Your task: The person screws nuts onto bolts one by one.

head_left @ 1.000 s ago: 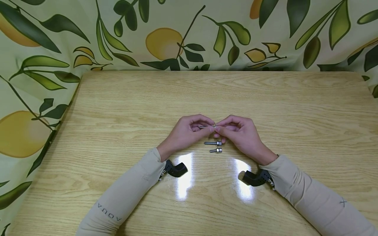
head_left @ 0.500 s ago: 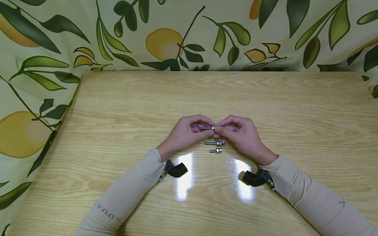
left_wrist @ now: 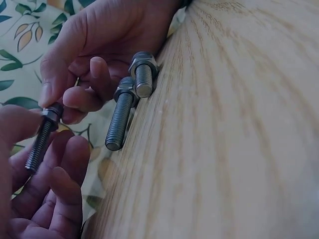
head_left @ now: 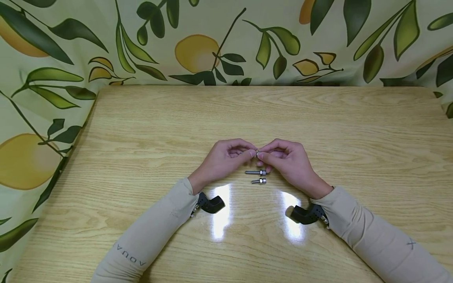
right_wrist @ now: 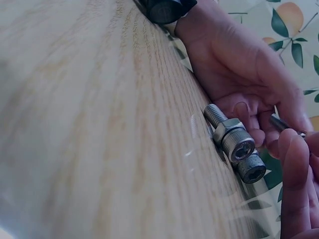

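Observation:
Above the table, my two hands meet at a small socket head bolt (left_wrist: 41,142) carrying a hex nut (left_wrist: 51,115). My right hand (head_left: 288,159) pinches the bolt's head end between thumb and forefinger. The thumb and forefinger of my left hand (head_left: 224,159) pinch at the nut, and the threaded shank points into the left palm. Just below the hands in the head view, a long bolt (head_left: 253,172) and a shorter bolt (head_left: 255,181) lie parallel on the wood. Both have a nut up near the head, and their heads face right.
The wood-grain table (head_left: 159,118) spreads out around the hands. A fruit-and-leaf patterned cloth (head_left: 269,43) hangs along its back and left edges. Black wrist cameras (head_left: 212,203) sit under both sleeve cuffs, close to the tabletop.
Half a second ago my left thumb was lower, leaving nut and shank exposed; now it has moved up over them. The right hand and the two lying bolts stay put.

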`<state>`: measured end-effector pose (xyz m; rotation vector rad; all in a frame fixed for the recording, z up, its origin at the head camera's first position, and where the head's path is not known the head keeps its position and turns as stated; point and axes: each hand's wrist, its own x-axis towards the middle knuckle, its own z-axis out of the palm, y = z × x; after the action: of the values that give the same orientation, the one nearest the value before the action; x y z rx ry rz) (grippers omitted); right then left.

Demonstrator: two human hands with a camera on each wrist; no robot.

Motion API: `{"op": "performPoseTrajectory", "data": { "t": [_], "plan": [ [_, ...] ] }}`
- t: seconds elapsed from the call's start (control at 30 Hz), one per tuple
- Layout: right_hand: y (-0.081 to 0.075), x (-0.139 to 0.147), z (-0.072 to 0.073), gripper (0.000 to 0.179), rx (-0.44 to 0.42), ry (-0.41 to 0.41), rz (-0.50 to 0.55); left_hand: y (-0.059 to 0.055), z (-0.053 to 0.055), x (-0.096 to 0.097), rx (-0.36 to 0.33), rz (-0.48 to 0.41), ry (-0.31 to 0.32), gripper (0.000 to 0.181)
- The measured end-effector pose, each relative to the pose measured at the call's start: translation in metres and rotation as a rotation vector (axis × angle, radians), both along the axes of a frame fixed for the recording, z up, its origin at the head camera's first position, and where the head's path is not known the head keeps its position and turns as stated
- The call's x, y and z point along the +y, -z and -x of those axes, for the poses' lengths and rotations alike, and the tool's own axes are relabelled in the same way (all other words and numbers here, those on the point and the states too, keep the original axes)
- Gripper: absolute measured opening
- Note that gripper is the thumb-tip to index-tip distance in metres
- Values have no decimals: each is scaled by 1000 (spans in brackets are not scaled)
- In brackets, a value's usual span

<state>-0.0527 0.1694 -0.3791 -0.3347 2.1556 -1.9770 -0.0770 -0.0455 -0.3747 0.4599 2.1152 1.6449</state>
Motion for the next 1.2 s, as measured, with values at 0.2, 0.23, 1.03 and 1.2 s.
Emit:
{"op": "performPoseTrajectory", "data": {
  "t": [0.2,0.23,1.03,1.2],
  "plan": [
    [-1,-1,0,18,-9,10,-17,0,0,1,23,-12,4,29],
    [-1,-1,0,18,-9,11,-22,0,0,1,23,-10,2,28],
    [-2,-1,-1,18,-11,-4,19,-1,-1,1,13,0,2,27],
    [-2,-1,-1,18,-13,-5,24,0,0,1,16,-13,8,28]
  ]
}}
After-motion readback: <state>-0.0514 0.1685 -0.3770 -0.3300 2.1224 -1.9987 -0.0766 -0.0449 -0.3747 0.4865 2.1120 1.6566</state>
